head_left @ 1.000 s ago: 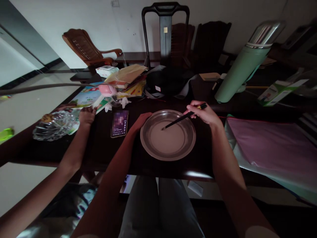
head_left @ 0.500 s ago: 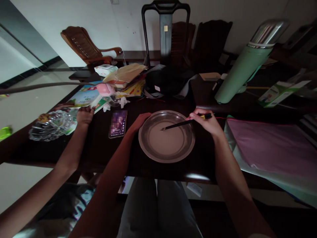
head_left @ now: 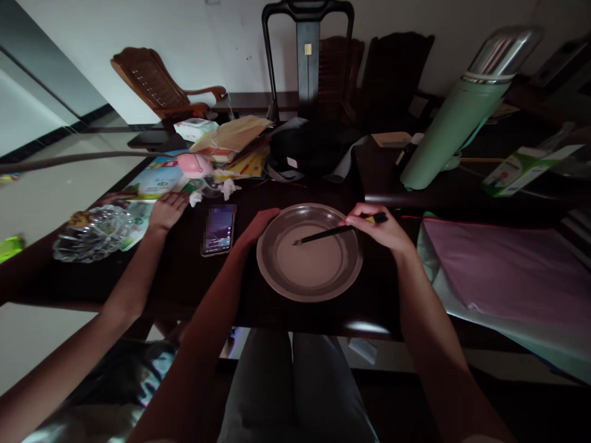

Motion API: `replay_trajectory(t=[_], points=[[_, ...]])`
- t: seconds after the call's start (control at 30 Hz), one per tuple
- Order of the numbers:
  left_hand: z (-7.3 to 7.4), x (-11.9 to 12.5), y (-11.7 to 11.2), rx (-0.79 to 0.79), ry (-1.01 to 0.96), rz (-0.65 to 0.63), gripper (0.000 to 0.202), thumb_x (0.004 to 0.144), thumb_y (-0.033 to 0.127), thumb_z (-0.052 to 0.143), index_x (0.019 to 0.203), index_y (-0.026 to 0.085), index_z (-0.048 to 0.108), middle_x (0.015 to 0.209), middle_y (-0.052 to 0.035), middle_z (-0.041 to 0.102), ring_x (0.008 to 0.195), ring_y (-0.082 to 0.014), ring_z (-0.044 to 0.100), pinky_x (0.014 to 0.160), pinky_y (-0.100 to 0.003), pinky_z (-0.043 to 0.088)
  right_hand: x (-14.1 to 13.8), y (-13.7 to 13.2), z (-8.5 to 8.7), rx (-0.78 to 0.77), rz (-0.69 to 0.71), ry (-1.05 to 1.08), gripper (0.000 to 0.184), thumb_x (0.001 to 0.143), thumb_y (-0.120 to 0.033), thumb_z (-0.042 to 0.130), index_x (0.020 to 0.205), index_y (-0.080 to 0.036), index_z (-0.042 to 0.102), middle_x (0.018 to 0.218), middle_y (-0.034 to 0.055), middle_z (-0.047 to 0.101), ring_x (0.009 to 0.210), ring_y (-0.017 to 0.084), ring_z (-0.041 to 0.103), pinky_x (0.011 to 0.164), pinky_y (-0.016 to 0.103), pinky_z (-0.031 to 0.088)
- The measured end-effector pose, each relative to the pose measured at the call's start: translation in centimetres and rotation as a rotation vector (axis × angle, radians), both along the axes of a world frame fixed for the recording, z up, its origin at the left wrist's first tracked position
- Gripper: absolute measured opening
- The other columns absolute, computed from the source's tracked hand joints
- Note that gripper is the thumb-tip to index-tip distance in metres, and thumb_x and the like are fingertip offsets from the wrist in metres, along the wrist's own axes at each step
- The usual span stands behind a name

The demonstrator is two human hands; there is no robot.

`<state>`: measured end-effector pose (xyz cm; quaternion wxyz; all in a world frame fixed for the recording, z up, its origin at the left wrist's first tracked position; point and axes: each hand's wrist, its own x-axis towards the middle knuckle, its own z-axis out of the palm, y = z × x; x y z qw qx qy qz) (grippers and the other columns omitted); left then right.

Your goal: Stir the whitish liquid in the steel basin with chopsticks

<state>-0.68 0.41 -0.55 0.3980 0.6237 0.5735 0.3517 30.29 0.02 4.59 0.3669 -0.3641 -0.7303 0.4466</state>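
A round metal plate (head_left: 277, 280) lies on the dark table (head_left: 184, 277) in front of me. My right hand (head_left: 381, 227) is closed on a pair of dark chopsticks (head_left: 323, 234), whose tips reach over the plate's middle. My left hand (head_left: 258, 224) rests against the plate's left rim with fingers curled on it. A phone (head_left: 218, 230) with a lit screen lies just left of that hand. Further left, another person's hand (head_left: 167, 210) lies flat on the table beside a picture book (head_left: 154, 179).
A glass dish (head_left: 95, 232) sits at the left edge. Books, papers and a pink object are piled at the back left. A green thermos (head_left: 450, 123) stands at the back right, a pink folder (head_left: 508, 271) at the right. Chairs stand behind the table.
My right hand has swung the chopsticks slightly left and flatter over the plate. The other person's hand has opened out flat and shifted a little right.
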Motion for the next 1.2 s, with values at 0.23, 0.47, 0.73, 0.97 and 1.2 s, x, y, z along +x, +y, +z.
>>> replay_trajectory(t=[0.23,0.47,0.73,0.97,1.2], points=[[-0.1,0.0,0.0,-0.016,-0.067,0.015,0.032,0.083,0.042,0.045,0.069,0.016,0.057,0.069,0.0022,0.055,0.069,-0.0132,0.048,0.064,-0.023,0.039,2.3,0.1,0.9,-0.046,-0.018,-0.012,0.031,0.082,-0.047,0.063,0.064,-0.021,0.064,0.067,0.0015,0.072,0.071,0.019,0.069,0.072,0.031,0.048],[0.2,0.2,-0.2,-0.028,-0.068,0.033,0.033,0.084,0.041,0.044,0.070,0.015,0.059,0.068,0.0017,0.056,0.070,-0.0136,0.048,0.065,-0.024,0.040,0.5,0.0,0.3,-0.019,0.071,-0.042,0.025,0.080,-0.044,0.065,0.072,-0.021,0.067,0.081,0.0023,0.074,0.082,0.019,0.068,0.074,0.029,0.046],[0.3,0.4,-0.3,-0.041,-0.060,0.052,0.034,0.082,0.043,0.043,0.069,0.016,0.058,0.068,0.0000,0.058,0.072,-0.0159,0.050,0.065,-0.025,0.040,2.2,0.0,1.1,-0.033,0.025,-0.083,0.030,0.080,-0.048,0.064,0.067,-0.021,0.065,0.073,0.0026,0.074,0.073,0.020,0.068,0.069,0.030,0.046],[0.4,0.4,-0.4,-0.030,-0.088,0.036,0.033,0.083,0.044,0.044,0.067,0.016,0.055,0.067,0.0011,0.054,0.069,-0.0140,0.047,0.063,-0.024,0.039,0.1,-0.1,0.4,0.004,0.054,-0.048,0.027,0.080,-0.047,0.064,0.073,-0.021,0.067,0.080,0.0028,0.074,0.080,0.019,0.067,0.072,0.030,0.046],[0.7,0.7,-0.6,-0.046,-0.069,0.060,0.034,0.083,0.043,0.043,0.069,0.016,0.058,0.070,-0.0004,0.060,0.072,-0.0156,0.051,0.064,-0.025,0.041,2.0,0.0,1.0,-0.060,0.001,-0.049,0.032,0.080,-0.050,0.063,0.066,-0.021,0.064,0.070,0.0026,0.073,0.074,0.020,0.069,0.072,0.032,0.048]])
